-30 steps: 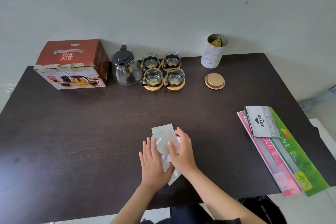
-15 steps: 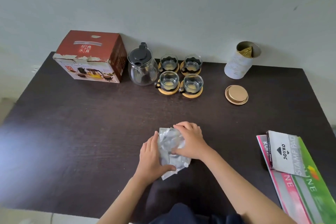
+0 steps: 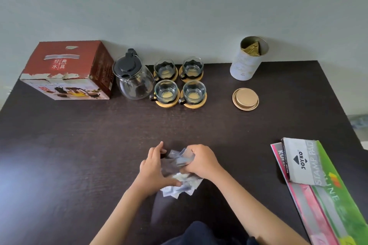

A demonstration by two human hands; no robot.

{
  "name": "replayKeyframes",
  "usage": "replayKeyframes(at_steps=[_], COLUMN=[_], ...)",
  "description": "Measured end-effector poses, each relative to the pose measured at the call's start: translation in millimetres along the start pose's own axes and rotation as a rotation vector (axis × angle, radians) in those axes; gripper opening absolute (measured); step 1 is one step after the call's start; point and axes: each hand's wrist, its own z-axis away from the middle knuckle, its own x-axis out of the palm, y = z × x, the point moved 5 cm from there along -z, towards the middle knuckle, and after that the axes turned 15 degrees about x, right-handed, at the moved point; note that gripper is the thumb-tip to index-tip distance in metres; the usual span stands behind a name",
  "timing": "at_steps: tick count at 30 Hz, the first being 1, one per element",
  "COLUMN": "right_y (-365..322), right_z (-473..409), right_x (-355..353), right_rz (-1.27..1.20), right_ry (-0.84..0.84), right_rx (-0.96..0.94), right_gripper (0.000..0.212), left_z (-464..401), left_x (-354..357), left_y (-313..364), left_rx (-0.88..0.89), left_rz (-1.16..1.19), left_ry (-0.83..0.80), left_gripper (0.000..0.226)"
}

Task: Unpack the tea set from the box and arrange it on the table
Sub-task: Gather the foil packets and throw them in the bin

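From the head camera I see my left hand (image 3: 154, 171) and right hand (image 3: 199, 160) both gripping a crumpled plastic wrapper (image 3: 180, 184) near the tabletop's (image 3: 79, 145) front edge, I judge to ball up leftover packaging. The teapot (image 3: 133, 78) and four cups (image 3: 180, 82) stand along the back edge beside the box (image 3: 65, 69), clear of my hands.

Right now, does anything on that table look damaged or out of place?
The box looks worn: its top front edge is torn, showing white. The tin stands open, its lid lying apart on the table. Both hands crumple a plastic wrapper. The teapot and four cups stand neatly.
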Motion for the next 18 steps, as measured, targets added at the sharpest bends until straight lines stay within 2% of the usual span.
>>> replayKeyframes(at_steps=[3,5,7,9,13,18], right_y=[3.9,5.4,5.9,5.4,10.3,26.7], right_z=[3.8,6.9,11.3,16.8,32.8,57.9], right_x=[2.3,2.2,-0.3,-4.3,-3.1,0.8], right_rz=[-0.14,-0.256,-0.36,-0.425,-0.594,-0.767], right_ry=[0.008,0.016,0.058,0.117,0.182,0.315], right_rx=[0.019,0.068,0.095,0.096,0.143,0.173], right_gripper=[0.032,0.033,0.04,0.051,0.06,0.048], left_z=[-2.8,-3.2,-0.9,4.1,16.0,28.5], left_x=[-12.5,-15.6,-15.8,-13.7,-2.1,2.2], left_y=[-10.1,-14.3,-12.1,-1.7,14.8,37.1], left_rx=[-0.116,-0.13,-0.12,-0.124,-0.153,-0.151], left_rz=[0.22,0.349,0.497,0.661,0.949,1.013], left_ry=[0.041,0.038,0.073,0.143,0.278,0.2], left_gripper=[0.117,0.09,0.061,0.045,0.043,0.049])
